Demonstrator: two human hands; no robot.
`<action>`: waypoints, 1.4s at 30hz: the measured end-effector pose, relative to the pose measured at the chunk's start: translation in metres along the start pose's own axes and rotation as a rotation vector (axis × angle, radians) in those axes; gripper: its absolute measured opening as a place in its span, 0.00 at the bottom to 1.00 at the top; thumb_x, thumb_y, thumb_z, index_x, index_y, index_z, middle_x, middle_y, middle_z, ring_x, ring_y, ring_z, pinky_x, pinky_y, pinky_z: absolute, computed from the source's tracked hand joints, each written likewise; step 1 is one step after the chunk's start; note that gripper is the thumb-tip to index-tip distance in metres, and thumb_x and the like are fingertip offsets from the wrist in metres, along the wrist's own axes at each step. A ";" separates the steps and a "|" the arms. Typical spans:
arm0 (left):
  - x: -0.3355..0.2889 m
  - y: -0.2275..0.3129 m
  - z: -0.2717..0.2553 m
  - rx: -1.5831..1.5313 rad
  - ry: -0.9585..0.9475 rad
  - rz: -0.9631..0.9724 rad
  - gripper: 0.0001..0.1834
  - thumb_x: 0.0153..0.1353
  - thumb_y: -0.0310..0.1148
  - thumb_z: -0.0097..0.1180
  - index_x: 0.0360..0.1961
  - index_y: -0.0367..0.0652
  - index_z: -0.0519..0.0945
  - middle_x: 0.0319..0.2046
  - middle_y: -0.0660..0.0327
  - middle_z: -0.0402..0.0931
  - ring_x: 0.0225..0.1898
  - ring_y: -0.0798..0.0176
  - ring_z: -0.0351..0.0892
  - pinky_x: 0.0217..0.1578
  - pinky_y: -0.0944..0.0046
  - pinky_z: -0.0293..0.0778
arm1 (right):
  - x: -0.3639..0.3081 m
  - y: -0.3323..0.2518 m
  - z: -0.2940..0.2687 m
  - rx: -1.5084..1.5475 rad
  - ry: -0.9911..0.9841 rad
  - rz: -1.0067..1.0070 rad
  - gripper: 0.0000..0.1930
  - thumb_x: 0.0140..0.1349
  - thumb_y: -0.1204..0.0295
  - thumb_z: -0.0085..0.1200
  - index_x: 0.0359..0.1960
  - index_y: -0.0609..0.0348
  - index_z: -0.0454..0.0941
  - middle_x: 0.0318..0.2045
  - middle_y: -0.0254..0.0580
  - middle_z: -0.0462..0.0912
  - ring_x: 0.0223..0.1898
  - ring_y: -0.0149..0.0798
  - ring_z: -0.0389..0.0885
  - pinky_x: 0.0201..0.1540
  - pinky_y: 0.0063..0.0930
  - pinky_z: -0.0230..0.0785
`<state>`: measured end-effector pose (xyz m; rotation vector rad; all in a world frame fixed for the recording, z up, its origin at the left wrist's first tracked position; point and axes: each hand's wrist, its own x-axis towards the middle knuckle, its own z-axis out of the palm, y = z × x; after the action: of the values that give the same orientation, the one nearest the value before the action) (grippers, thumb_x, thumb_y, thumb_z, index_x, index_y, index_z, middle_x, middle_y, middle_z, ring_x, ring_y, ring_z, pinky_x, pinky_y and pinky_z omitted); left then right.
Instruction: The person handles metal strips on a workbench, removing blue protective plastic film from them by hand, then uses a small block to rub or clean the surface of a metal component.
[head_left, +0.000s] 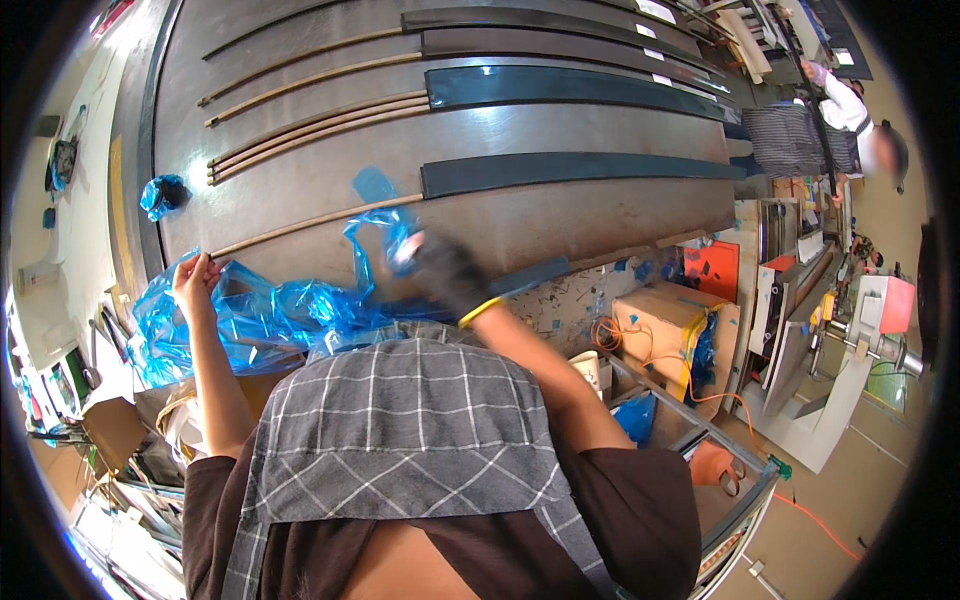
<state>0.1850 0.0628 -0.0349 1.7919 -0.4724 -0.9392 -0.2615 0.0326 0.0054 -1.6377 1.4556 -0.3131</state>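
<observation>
My bare left hand (194, 278) is closed in a pinch at the near-left end of a long thin brown rod (320, 220). That rod runs right to a long strip covered in dark blue film (580, 175). My right hand (450, 273), in a dark glove with a yellow cuff, is blurred by motion below the rod. Crumpled blue plastic film (372, 228) trails at its fingertips and seems gripped, though the fingers are smeared. More loose blue film (290, 308) lies heaped along the table's near edge, between my hands and my checked apron.
Several similar rods and strips (570, 88) lie across the metal table (300, 75). A small blue film bundle (163, 196) sits at the left. To the right stand a cardboard box (660, 315), an orange cord (745, 410) and a machine (860, 340). Another person (850, 115) stands at the far right.
</observation>
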 end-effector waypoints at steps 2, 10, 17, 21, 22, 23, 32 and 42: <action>0.002 0.015 0.017 0.002 -0.022 0.008 0.06 0.60 0.32 0.62 0.35 0.42 0.79 0.24 0.65 0.79 0.25 0.72 0.79 0.27 0.76 0.75 | -0.010 -0.005 0.065 -0.252 -0.341 -0.533 0.14 0.63 0.63 0.49 0.43 0.57 0.78 0.41 0.52 0.82 0.47 0.50 0.79 0.53 0.40 0.68; 0.013 -0.015 -0.004 0.724 0.189 0.416 0.15 0.56 0.36 0.66 0.41 0.41 0.80 0.23 0.63 0.78 0.21 0.67 0.75 0.26 0.65 0.73 | -0.041 0.078 -0.117 0.860 0.288 0.383 0.20 0.65 0.52 0.47 0.39 0.57 0.79 0.35 0.47 0.84 0.26 0.37 0.81 0.27 0.30 0.72; -0.096 0.050 0.190 0.910 -0.452 0.990 0.17 0.45 0.35 0.70 0.36 0.43 0.81 0.33 0.57 0.75 0.39 0.50 0.74 0.43 0.55 0.71 | 0.038 0.194 -0.252 -0.923 0.812 -0.075 0.28 0.68 0.50 0.41 0.59 0.60 0.68 0.59 0.55 0.68 0.62 0.58 0.62 0.67 0.53 0.47; -0.086 0.021 0.195 0.809 -0.380 1.010 0.11 0.46 0.30 0.68 0.30 0.40 0.79 0.30 0.56 0.73 0.36 0.50 0.72 0.39 0.55 0.71 | 0.063 0.194 -0.229 -0.859 0.726 0.039 0.32 0.64 0.48 0.44 0.60 0.61 0.64 0.62 0.56 0.64 0.67 0.59 0.54 0.70 0.56 0.37; -0.088 0.019 0.196 0.806 -0.371 1.010 0.11 0.46 0.30 0.68 0.29 0.40 0.79 0.30 0.56 0.73 0.35 0.50 0.72 0.38 0.55 0.71 | 0.063 0.173 -0.204 -0.802 0.697 0.045 0.32 0.63 0.47 0.45 0.59 0.62 0.64 0.61 0.56 0.64 0.68 0.58 0.53 0.70 0.56 0.36; -0.089 0.020 0.197 0.802 -0.363 1.016 0.11 0.46 0.29 0.68 0.28 0.40 0.78 0.30 0.56 0.73 0.35 0.50 0.72 0.38 0.55 0.71 | 0.064 0.151 -0.170 -0.638 0.731 -0.065 0.34 0.58 0.46 0.50 0.55 0.62 0.64 0.60 0.59 0.64 0.65 0.60 0.56 0.69 0.56 0.38; -0.089 0.024 0.211 0.845 -0.418 1.031 0.11 0.47 0.29 0.67 0.29 0.38 0.78 0.30 0.54 0.71 0.35 0.47 0.71 0.36 0.53 0.69 | 0.081 -0.008 0.031 -0.245 0.290 -0.487 0.51 0.48 0.40 0.57 0.67 0.62 0.55 0.68 0.66 0.50 0.70 0.65 0.46 0.71 0.59 0.35; -0.085 0.010 0.199 1.028 -0.467 0.929 0.08 0.50 0.26 0.64 0.32 0.37 0.80 0.32 0.53 0.73 0.40 0.50 0.72 0.43 0.55 0.68 | 0.041 0.253 -0.291 -0.635 0.738 -0.162 0.43 0.62 0.47 0.48 0.69 0.64 0.48 0.68 0.65 0.52 0.71 0.64 0.46 0.71 0.56 0.34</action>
<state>-0.0215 -0.0026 -0.0299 1.7944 -2.1587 -0.4047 -0.6201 -0.1097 -0.0315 -2.2996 2.1195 -0.6435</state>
